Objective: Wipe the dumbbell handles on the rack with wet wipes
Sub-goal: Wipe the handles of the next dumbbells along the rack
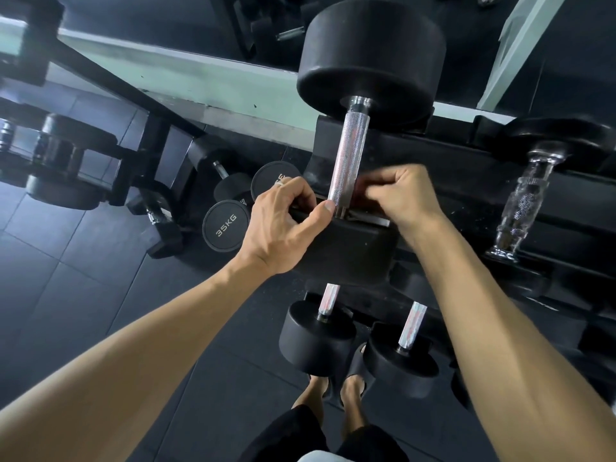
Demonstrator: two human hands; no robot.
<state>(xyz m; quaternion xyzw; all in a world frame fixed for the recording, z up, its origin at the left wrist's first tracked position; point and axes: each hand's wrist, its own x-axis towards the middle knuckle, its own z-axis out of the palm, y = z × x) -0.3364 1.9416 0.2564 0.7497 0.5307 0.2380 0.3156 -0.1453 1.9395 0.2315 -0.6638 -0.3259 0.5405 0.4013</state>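
Fumbling at the near end of the knurled dumbbell handle (348, 158): left hand (283, 225) grips the head, right hand (396, 195) fingers curled (wipe not visible). Next: wrap wipe, stroke up.

The handle (348, 161) lies open above both hands, its big heads (370, 61) (black) blocking either end.

Your left hand (283, 225) and right hand (400, 195) curl around the base of the dumbbell's knurled handle (348, 161) on the rack (466, 168).
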